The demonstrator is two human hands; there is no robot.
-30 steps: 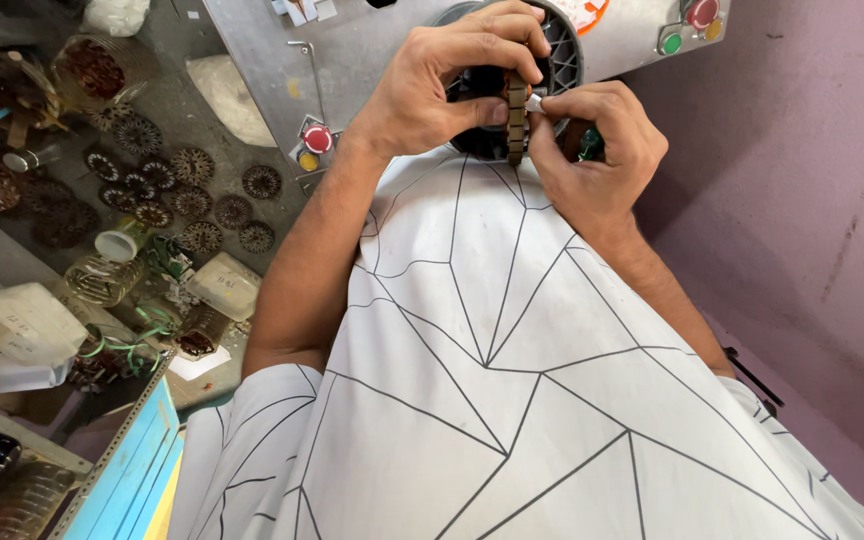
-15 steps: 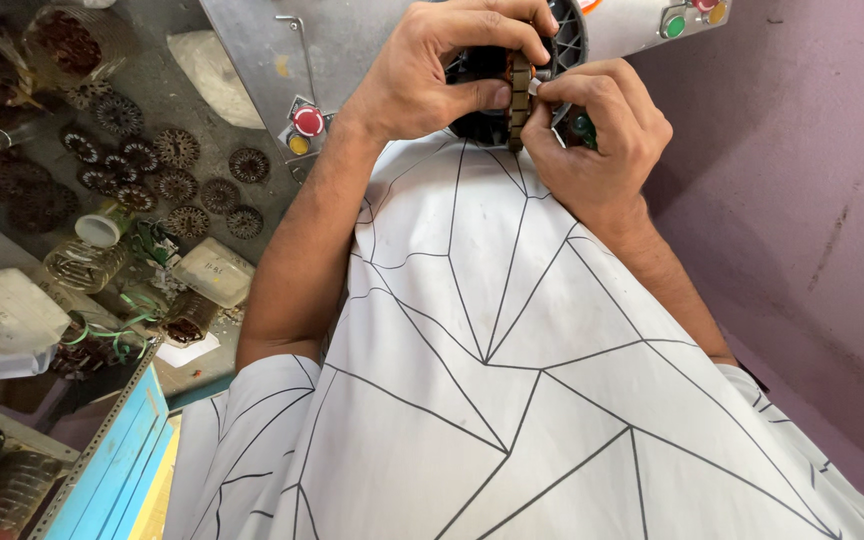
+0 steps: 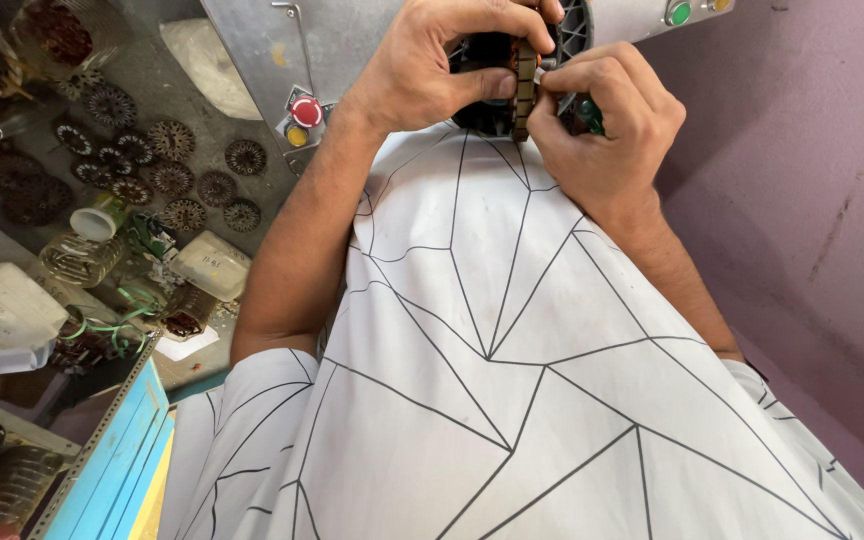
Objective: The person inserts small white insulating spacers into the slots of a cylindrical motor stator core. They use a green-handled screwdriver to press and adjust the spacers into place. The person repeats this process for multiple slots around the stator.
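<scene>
My left hand [image 3: 432, 65] grips a dark round slotted part [image 3: 524, 75], brownish and ribbed, at the top of the view, thumb pressed on its side. My right hand [image 3: 607, 120] pinches at the part's right edge with thumb and forefinger, and a green-handled tool [image 3: 588, 112] shows between its fingers. Both hands sit just in front of a grey metal machine [image 3: 272, 45] with a black round opening [image 3: 572, 25]. My white shirt with thin black lines [image 3: 512, 380] fills the lower view and hides whatever lies under the hands.
The machine carries a red button [image 3: 305, 110], a yellow one [image 3: 297, 136] and a green one [image 3: 679, 13]. Several round slotted discs [image 3: 167, 175] lie on the bench at left, with plastic bottles [image 3: 82, 250], white boxes [image 3: 7, 305] and a blue shelf edge [image 3: 112, 470]. A purple wall [image 3: 812, 200] stands at right.
The view has shifted so the hands and part sit higher in frame. The fingers have re-gripped slightly on the part; both hands still hold it at the machine.
</scene>
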